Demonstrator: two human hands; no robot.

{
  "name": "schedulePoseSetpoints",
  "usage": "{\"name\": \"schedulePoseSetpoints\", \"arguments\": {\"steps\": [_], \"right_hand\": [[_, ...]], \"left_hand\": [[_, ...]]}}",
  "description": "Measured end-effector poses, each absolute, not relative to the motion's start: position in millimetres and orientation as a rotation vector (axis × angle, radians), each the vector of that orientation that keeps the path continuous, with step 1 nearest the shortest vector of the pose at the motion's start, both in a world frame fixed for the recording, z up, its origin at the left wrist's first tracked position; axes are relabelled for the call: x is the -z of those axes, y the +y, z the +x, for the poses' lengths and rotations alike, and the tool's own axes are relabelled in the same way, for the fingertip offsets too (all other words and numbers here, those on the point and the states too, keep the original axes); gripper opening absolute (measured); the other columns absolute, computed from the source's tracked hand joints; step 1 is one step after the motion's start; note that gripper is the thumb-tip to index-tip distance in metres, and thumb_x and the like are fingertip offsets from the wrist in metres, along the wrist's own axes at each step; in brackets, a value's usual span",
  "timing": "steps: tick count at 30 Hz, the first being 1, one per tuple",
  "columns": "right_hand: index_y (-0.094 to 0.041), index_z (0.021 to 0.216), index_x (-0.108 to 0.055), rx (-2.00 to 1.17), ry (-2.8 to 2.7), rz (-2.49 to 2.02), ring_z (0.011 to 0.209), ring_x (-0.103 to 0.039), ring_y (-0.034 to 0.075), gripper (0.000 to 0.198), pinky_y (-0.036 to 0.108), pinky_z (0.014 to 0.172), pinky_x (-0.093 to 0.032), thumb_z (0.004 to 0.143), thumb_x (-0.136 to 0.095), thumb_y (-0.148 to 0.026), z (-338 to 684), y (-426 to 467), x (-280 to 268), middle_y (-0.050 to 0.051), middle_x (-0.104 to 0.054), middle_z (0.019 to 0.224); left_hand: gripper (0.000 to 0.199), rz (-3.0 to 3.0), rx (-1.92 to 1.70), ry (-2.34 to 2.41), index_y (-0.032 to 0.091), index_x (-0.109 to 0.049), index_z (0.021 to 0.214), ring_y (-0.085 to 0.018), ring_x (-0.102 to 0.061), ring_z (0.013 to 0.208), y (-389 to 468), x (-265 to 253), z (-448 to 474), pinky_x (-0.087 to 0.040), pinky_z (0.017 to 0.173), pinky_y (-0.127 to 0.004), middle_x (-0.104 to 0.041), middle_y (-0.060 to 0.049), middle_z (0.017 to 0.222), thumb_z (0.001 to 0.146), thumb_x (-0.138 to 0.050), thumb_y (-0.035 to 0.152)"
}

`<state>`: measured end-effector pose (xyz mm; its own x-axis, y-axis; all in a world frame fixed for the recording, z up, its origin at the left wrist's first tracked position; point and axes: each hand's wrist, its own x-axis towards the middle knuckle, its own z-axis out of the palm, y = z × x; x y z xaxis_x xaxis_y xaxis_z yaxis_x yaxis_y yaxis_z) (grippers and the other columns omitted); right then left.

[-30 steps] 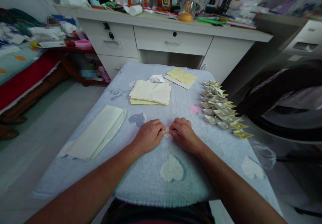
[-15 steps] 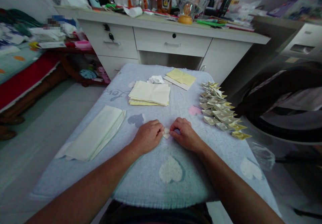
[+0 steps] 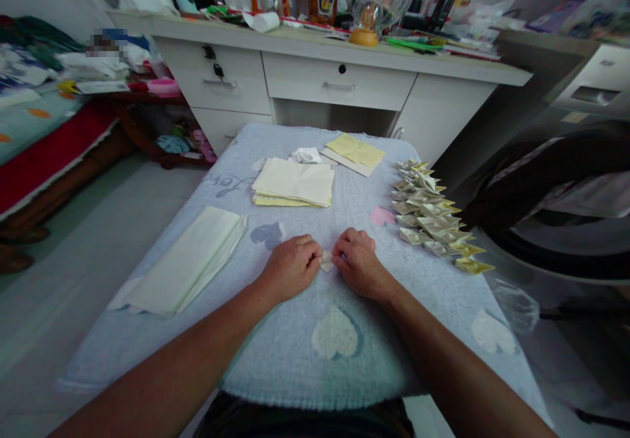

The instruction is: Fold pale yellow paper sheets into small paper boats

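Note:
My left hand [image 3: 291, 268] and my right hand [image 3: 358, 264] meet at the middle of a light blue towel-covered table [image 3: 295, 352]. Both pinch a small folded piece of pale paper [image 3: 327, 261] that lies between the fingertips, mostly hidden by them. To the right of my right hand lies a row of several folded paper boats [image 3: 430, 217], cream and yellow. Beyond my hands is a stack of cream paper sheets [image 3: 295, 182].
A long pile of pale sheets [image 3: 189, 259] lies at the left of the table. Yellow sheets [image 3: 355, 150] and a crumpled white scrap [image 3: 305, 155] are at the far end. A cluttered white desk with drawers [image 3: 319, 73] stands behind; a dark chair [image 3: 546, 182] is at the right.
Nothing notable has moved; both hands stay pressed on the small paper, with only slight finger shifts.

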<state>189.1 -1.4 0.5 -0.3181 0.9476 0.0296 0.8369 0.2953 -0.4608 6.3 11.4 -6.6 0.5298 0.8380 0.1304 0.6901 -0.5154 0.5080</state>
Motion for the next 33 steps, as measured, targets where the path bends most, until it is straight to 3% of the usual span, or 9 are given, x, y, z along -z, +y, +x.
{"name": "schedulePoseSetpoints", "arguments": {"steps": [4,11,17,26,29,33], "right_hand": [[-0.018,0.08,-0.062,-0.488,-2.278,-1.626,0.096,-0.043,0.022,0.009,0.037,0.082,-0.032,0.085,-0.055,-0.016,187.6,-1.2,0.0,0.007,-0.054,0.104],[-0.02,0.08,-0.062,-0.731,-2.11,-1.493,0.095,-0.047,0.019,0.021,0.036,0.087,-0.033,0.093,-0.045,-0.02,204.0,7.2,4.9,0.004,-0.057,0.098],[-0.02,0.083,-0.063,-0.652,-2.114,-1.526,0.098,-0.045,0.02,0.006,0.037,0.089,-0.031,0.085,-0.06,-0.025,197.3,2.9,4.4,0.004,-0.056,0.099],[-0.02,0.08,-0.064,-0.534,-2.252,-1.535,0.1,-0.043,0.021,0.006,0.038,0.088,-0.03,0.085,-0.062,-0.023,184.3,4.4,3.5,0.004,-0.056,0.103],[-0.019,0.08,-0.064,-0.538,-2.289,-1.55,0.1,-0.043,0.021,0.01,0.039,0.088,-0.03,0.087,-0.059,-0.024,183.7,5.3,1.6,0.004,-0.056,0.103],[-0.019,0.08,-0.063,-0.531,-2.306,-1.569,0.099,-0.042,0.021,0.011,0.039,0.087,-0.03,0.088,-0.057,-0.024,182.8,5.6,-0.3,0.005,-0.055,0.104]], "left_hand": [[0.014,2.371,-0.501,1.257,0.018,-0.058,0.073,-0.015,-0.054,0.073,11.6,5.6,7.0,-0.037,0.064,-0.025,-0.055,-0.001,0.074,0.084,-0.051,0.018],[0.014,2.36,-0.473,1.241,0.018,-0.058,0.072,-0.015,-0.054,0.072,12.8,3.7,6.8,-0.037,0.064,-0.025,-0.054,0.0,0.072,0.083,-0.05,0.017],[0.015,2.359,-0.424,1.255,0.018,-0.059,0.072,-0.014,-0.054,0.071,14.5,2.5,6.9,-0.037,0.063,-0.024,-0.055,-0.001,0.073,0.083,-0.049,0.017],[0.016,2.327,-0.477,1.221,0.019,-0.058,0.072,-0.015,-0.054,0.071,13.4,3.1,5.8,-0.038,0.063,-0.025,-0.054,0.0,0.073,0.084,-0.047,0.018],[0.01,2.303,-0.528,1.196,0.019,-0.056,0.075,-0.015,-0.053,0.075,11.7,3.4,2.8,-0.04,0.067,-0.026,-0.053,0.0,0.076,0.078,-0.049,0.012],[0.027,2.232,-0.59,1.219,0.02,-0.055,0.086,-0.016,-0.054,0.08,9.7,2.5,-2.6,-0.042,0.071,-0.026,-0.054,0.0,0.084,0.065,-0.049,0.004]]}}
